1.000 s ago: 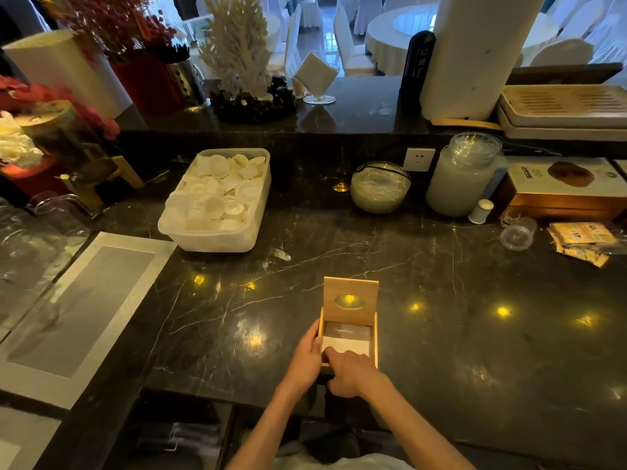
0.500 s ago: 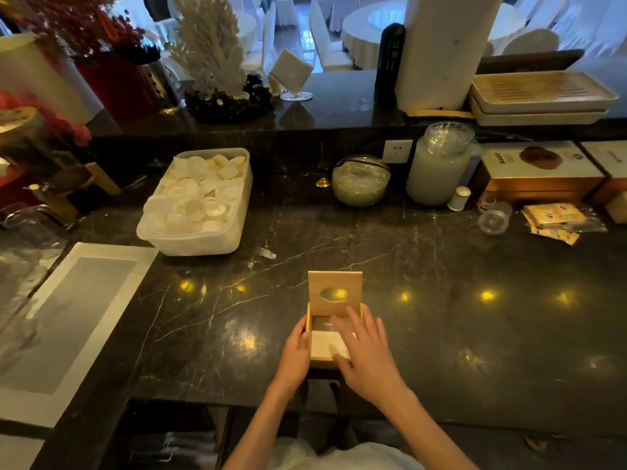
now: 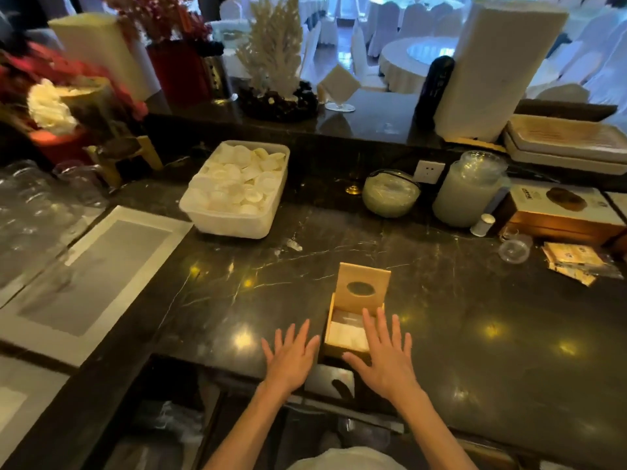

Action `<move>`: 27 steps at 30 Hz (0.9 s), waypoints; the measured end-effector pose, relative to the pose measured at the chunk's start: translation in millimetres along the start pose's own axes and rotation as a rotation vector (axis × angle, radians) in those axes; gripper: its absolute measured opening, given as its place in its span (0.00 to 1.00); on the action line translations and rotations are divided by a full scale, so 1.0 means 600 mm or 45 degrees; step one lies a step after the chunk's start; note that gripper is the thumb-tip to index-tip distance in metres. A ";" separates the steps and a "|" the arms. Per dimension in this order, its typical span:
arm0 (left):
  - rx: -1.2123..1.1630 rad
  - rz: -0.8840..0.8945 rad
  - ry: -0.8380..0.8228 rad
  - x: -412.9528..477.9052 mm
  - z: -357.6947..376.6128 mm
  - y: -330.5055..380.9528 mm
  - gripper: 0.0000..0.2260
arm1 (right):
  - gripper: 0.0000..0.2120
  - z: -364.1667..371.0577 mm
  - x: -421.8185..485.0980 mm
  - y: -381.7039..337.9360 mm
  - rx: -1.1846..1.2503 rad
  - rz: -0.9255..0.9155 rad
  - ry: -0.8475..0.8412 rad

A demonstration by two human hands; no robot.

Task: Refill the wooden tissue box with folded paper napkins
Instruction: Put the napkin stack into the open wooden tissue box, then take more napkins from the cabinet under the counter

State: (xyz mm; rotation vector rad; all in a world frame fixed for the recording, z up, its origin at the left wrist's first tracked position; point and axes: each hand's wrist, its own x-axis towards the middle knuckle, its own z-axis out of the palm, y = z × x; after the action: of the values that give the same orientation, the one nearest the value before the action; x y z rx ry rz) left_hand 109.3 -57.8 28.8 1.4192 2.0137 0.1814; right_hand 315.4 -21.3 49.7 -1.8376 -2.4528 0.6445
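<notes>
The wooden tissue box (image 3: pixel 330 329) sits near the front edge of the dark marble counter (image 3: pixel 441 300). Its lid (image 3: pixel 362 289), with an oval slot, stands up at the far side. White folded napkins (image 3: pixel 347 334) lie inside the box. My left hand (image 3: pixel 291 359) hovers flat just left of the box, fingers spread, holding nothing. My right hand (image 3: pixel 385 356) is spread over the box's right side and near corner, palm down, also holding nothing.
A white tub of small white cups (image 3: pixel 237 189) stands at the back left. A glass bowl (image 3: pixel 390 195), a lidded jar (image 3: pixel 470 189), a boxed item (image 3: pixel 563 212) and sachets (image 3: pixel 576 261) line the back right. Glassware (image 3: pixel 40 205) is at far left.
Both hands have lifted off the napkins and the box and spread open. The left hand moved out to the left, the right hand to the right.
</notes>
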 end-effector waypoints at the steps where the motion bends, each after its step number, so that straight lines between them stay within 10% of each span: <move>1: 0.064 -0.017 0.020 -0.017 0.002 -0.023 0.27 | 0.43 0.005 -0.009 -0.021 -0.023 -0.079 0.045; 10: 0.376 -0.175 0.199 -0.235 0.036 -0.280 0.38 | 0.40 0.144 -0.147 -0.214 -0.147 -0.535 -0.202; 27: 0.574 -0.227 0.277 -0.257 0.156 -0.501 0.34 | 0.38 0.386 -0.114 -0.289 -0.127 -0.502 -0.331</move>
State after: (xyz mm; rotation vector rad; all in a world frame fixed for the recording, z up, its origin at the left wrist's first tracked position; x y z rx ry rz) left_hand -43.6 -338.1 -116.5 1.5232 2.4579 -0.2202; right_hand 120.2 -196.9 -89.3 -1.2977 -2.9442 0.7832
